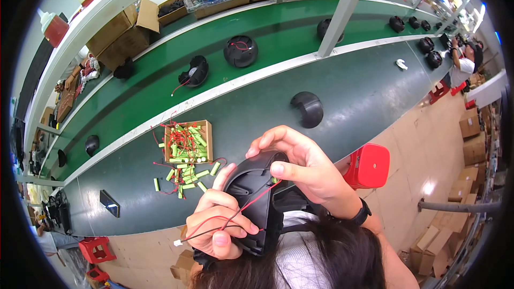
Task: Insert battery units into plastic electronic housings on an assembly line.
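At the lower middle of the frame, shell (251, 182): black and hollow, tilted, held up from both sides.
Left hand (217, 225): closed on the lower left side of the shell, with wires (241, 210) lying across the fingers. Cannot tell if pinching the wires or just letting them rest.
Right hand (302, 168): bent around the upper right edge of the shell, thumb by a small green cell (275, 180). Black watch (363, 212) on the wrist.
Cell: partly hidden by the thumb, at the right edge of the shell.
Wires: red and black, running down and left from near the cell.
Plug (178, 243): tiny and white, at the left end of the wires, just beside the left hand.
Box (209, 142): brown, left of the middle, full of green cells and red wires.
Loose cells (187, 174): scattered just below the box, on the dark green bench (241, 115).
Curved shell (309, 109): black, lying on the bench, right of the middle.
Phone (110, 203): dark, flat on the bench at the lower left.
Belt (292, 28): bright green, across the upper frame, with more black shells (241, 52) on top.
Stool (373, 166): red, right of the right hand.
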`<state>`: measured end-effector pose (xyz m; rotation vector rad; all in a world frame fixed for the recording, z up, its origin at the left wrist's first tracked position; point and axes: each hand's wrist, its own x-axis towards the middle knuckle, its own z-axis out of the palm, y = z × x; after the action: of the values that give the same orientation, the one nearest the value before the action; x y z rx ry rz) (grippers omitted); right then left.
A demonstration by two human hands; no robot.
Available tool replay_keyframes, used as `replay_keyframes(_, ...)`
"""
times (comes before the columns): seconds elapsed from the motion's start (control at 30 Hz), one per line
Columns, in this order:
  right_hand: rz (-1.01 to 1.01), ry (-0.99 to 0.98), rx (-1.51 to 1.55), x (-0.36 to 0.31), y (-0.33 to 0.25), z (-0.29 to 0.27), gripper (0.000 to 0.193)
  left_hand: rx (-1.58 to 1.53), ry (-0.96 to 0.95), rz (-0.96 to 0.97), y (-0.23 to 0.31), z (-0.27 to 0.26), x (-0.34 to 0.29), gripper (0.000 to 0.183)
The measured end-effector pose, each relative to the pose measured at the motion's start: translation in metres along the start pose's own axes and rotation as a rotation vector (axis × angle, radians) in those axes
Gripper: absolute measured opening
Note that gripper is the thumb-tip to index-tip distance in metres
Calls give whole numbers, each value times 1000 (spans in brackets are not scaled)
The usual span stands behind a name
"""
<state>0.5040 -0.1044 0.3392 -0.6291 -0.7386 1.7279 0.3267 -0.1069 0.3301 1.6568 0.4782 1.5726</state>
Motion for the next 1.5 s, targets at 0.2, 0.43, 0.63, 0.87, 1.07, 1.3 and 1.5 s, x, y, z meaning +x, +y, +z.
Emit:
replay_keyframes(0.2, -97, 1, -181, -5, -1, 2, 39, -53, 68, -19, 2, 7, -3, 40)
replay_keyframes(0.43, -242, -94, -346, -9, 0, 3, 43, -68, 198, -109, 8, 15, -7, 42)
replay_keyframes(0.63, -248, -61, -327, -13, 4, 3, 40, -88, 176, -62, 9, 15, -7, 40)
replay_keyframes(0.87, -309, -68, -334, -19, 5, 1, 37, -175, 143, -62, 10, 14, -10, 36)
replay_keyframes(1.07, -274, -118, -313, -18, -1, -1, 37, -172, 136, -61, 10, 14, -9, 33)
replay_keyframes(1.3, -273, -139, -361, -3, 1, 7, 39, -142, 284, -65, 11, 12, -6, 32)
replay_keyframes(1.5, -249, -180, -480, 31, 10, 35, 43, -98, 409, -36, 13, -19, -4, 34)
